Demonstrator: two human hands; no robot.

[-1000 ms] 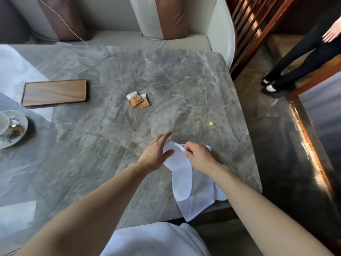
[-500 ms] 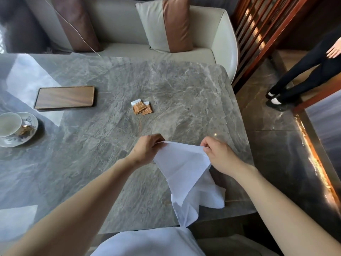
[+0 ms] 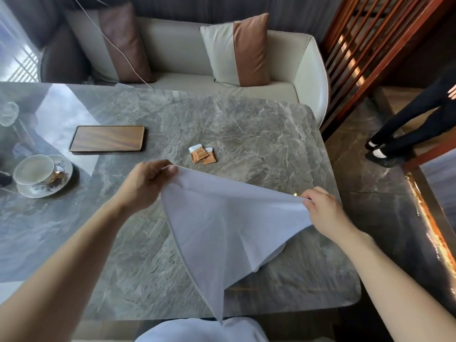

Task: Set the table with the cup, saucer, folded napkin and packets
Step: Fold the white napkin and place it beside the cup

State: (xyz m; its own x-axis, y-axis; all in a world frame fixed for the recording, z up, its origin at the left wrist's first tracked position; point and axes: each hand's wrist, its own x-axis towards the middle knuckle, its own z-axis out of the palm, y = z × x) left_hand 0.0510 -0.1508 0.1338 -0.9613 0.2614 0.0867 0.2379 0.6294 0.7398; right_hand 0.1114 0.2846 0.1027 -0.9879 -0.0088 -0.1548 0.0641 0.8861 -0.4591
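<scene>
A white cloth napkin (image 3: 222, 218) is stretched in the air above the near half of the grey marble table (image 3: 259, 134). My left hand (image 3: 145, 183) pinches its upper left corner and my right hand (image 3: 323, 211) pinches its right corner; the rest hangs down to a point near my lap. Two orange-brown packets (image 3: 202, 156) lie overlapping in the middle of the table, just beyond the napkin. A white cup (image 3: 34, 170) with a gold handle stands on a flowered saucer (image 3: 63, 172) at the table's left edge.
A flat wooden tray (image 3: 107, 138) lies left of the packets. A glass (image 3: 7, 113) stands at the far left. A cream sofa with two cushions (image 3: 240, 49) runs behind the table. A person in black trousers (image 3: 404, 122) stands on the floor at the right, beside a wooden screen.
My hands have drawn apart and lifted, spreading the bunched napkin open into a wide taut sheet. The view has tilted up, showing more of the sofa, cup and saucer.
</scene>
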